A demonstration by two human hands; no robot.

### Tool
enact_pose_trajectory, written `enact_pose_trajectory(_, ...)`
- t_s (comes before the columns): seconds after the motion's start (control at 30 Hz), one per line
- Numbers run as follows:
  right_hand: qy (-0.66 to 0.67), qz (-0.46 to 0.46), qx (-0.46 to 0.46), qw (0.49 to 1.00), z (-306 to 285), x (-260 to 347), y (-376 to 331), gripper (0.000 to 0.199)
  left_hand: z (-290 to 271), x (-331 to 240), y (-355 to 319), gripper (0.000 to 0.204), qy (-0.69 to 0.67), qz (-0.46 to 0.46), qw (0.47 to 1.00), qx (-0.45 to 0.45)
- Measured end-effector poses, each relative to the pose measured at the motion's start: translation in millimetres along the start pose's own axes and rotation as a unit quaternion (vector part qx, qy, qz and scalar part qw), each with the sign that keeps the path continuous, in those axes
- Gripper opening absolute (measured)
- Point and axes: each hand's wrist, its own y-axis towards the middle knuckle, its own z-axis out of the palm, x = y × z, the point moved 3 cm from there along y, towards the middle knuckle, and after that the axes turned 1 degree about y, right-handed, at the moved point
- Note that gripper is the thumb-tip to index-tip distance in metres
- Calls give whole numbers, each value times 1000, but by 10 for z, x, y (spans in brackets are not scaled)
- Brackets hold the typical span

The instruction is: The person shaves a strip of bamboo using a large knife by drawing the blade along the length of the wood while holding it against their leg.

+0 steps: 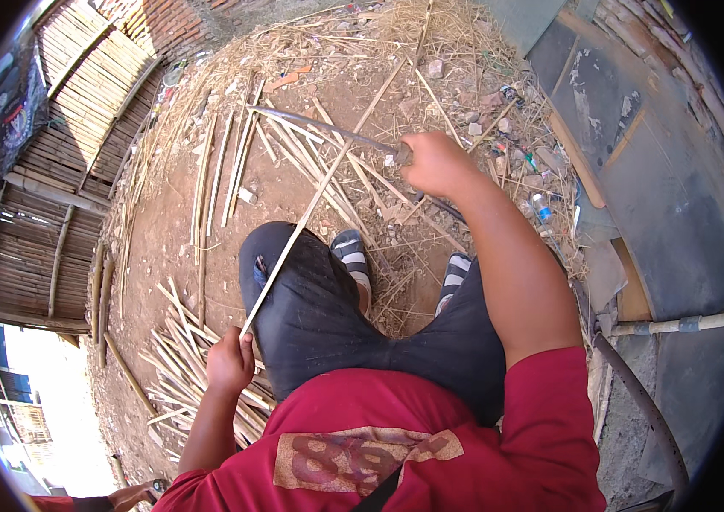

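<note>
My left hand [230,362] is closed round the near end of a long, pale bamboo strip [300,224]. The strip slants up and away to the right, passing over the left thigh of my dark trousers. In my right hand [437,164] is the handle of a long knife [319,125], its thin metal blade pointing left. Blade and strip cross near the strip's upper part; I cannot tell whether the edge touches it. Beside my left forearm lies a pile of split bamboo strips [176,354].
More bamboo strips [242,162] lie scattered on the dirt ahead. A slatted bamboo panel [72,128] stands at the left, grey boards [678,213] at the right. Straw [464,38] and litter cover the far ground. Another person's hand [130,495] shows at the lower left.
</note>
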Motion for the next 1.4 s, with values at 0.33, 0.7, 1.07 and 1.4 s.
enact_pose_trajectory(0.33,40,7,-79,996,-49,-417,174,32,15,128,-2,27,-4,30,1000,2)
enact_pose_trajectory(0.7,26,62,-47,997,-223,-479,127,37,53,172,50,27,-57,39,997,19)
enact_pose_trajectory(1.07,83,93,-149,981,-277,-764,203,30,121,278,52,26,-38,37,999,11)
enact_pose_trajectory(1.4,-175,-126,16,976,-233,238,-139,32,91,201,15,25,-42,15,999,10)
